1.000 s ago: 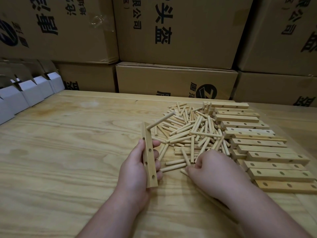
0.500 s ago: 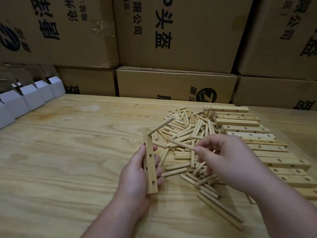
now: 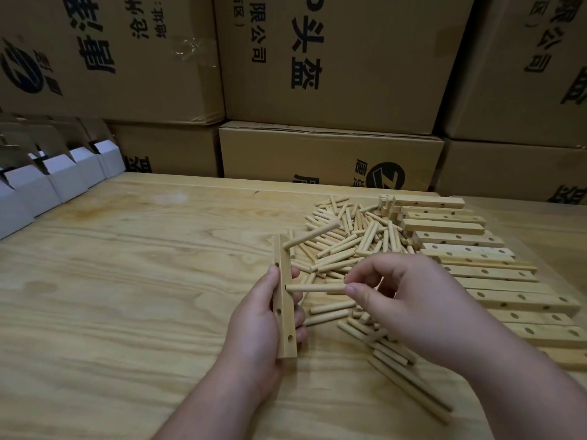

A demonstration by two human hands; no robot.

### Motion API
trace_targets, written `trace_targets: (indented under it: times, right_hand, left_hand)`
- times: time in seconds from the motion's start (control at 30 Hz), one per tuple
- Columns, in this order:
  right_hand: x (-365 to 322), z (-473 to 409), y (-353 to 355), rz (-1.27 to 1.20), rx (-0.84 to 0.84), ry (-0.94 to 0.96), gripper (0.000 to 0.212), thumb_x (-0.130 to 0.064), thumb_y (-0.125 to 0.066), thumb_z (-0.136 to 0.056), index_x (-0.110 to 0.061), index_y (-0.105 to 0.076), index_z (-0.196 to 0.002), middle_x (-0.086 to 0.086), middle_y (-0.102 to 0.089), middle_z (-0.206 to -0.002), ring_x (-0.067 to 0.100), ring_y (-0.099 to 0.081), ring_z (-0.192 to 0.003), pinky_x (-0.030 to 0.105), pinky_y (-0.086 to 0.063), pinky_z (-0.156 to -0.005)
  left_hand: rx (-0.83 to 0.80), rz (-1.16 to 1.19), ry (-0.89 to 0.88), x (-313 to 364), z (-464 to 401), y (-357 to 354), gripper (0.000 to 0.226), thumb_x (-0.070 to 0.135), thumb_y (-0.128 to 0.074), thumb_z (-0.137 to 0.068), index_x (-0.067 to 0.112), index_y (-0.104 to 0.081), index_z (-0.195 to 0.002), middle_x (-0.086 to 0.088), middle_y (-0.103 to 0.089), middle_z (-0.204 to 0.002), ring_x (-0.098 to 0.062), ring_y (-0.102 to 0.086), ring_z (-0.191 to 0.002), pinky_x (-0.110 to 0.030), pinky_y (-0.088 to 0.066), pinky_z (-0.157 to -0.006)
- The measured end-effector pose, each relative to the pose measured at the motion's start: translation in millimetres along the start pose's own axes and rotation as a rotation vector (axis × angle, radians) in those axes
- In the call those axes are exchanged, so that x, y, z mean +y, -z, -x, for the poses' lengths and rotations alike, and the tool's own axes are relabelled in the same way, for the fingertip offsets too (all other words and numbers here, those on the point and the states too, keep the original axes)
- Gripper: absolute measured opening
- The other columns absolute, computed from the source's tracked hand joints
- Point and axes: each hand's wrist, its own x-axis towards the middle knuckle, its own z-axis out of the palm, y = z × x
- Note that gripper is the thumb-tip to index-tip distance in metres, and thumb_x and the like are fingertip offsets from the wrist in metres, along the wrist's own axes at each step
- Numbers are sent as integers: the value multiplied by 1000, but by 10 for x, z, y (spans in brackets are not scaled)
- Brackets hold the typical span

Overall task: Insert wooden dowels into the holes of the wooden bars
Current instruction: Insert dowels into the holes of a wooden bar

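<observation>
Lining up dowel number two now! Left hand (image 3: 257, 325) wrapped round a bar (image 3: 285, 300), thumb on its left face, fingers curled behind on the right, bar held clear of the table (image 3: 127, 281) at centre, standing on end. Long axis of the bar running near to far, top end tipped away. Right hand (image 3: 409, 309) pinching a dowel (image 3: 316, 288) by its right end, thumb and forefinger closed on it, other fingers loosely curled. Dowel lying level, long axis left to right, free tip pointing left and sitting right at the second hole down. Touching the mouth or a hair short of it? Cannot tell from here.

Score so far: one peg (image 3: 309, 235) already seated in the top hole, jutting right and angling up and away. Two more holes open on the lower half of the bar. So one in, one at the door, two waiting on this bar, by the look of it.

And plenty left beyond that! Loose pile (image 3: 352, 242) of dowels scattered to the right and far side of the hands, more spilling near the right wrist. Row of bare bars (image 3: 460, 239) laid side by side further right, holes showing, no pegs visible in any. Early days in the job, judging by that stack. Cartons (image 3: 333, 154) walled up at the far edge, white boxes (image 3: 66, 176) far left.
</observation>
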Motion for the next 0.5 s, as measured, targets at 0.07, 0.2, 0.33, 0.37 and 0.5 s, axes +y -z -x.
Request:
trace_targets:
  times: [0.07, 0.2, 0.33, 0.37, 0.5]
  right_hand:
    - [-18, -1, 4, 2, 11, 14, 6, -38, -73, -87, -41, -70, -82, -30, -64, -86, 2, -62, -73, 20, -52, -59]
    - [-47, 8, -3, -7, 10, 23, 11, -34, -77, -83, -42, -69, -82, -34, -61, -87, -1, -61, -75, 14, -50, -60]
    - [-42, 7, -29, 42, 14, 19, 7, -41, -75, -83, -45, -69, -85, -36, -58, -94, -3, -61, -79, 20, -53, -58]
    - [-37, 6, -35, 48, 21, 18, 6, -44, -74, -83, -45, -69, -85, -36, -58, -96, -3, -60, -80, 20, -53, -58]
    - [-36, 8, -52, 60, 48, 50, 6, -48, -74, -82, -48, -69, -79, -37, -57, -98, -8, -57, -87, 10, -45, -60]
  left_hand:
    - [9, -23, -15, -9, 0, -1, 35, 40, -51, -99, 21, -77, -84, 0, -51, -61, -11, -38, -46, -23, -31, -39]
    - [4, -54, -43, -26, 4, -4, 31, 39, -51, -100, 17, -73, -93, 0, -54, -60, -11, -39, -45, -23, -31, -38]
    - [-4, -82, -54, -39, 2, -7, 32, 37, -48, -102, 15, -70, -99, 1, -53, -59, -11, -38, -45, -22, -31, -38]
    - [-4, -85, -55, -41, 0, -6, 32, 37, -47, -102, 15, -70, -99, 1, -53, -59, -11, -38, -45, -22, -31, -38]
    - [-11, -87, -66, -42, -2, 0, 31, 37, -47, -102, 15, -69, -99, 1, -50, -60, -11, -38, -44, -22, -31, -38]
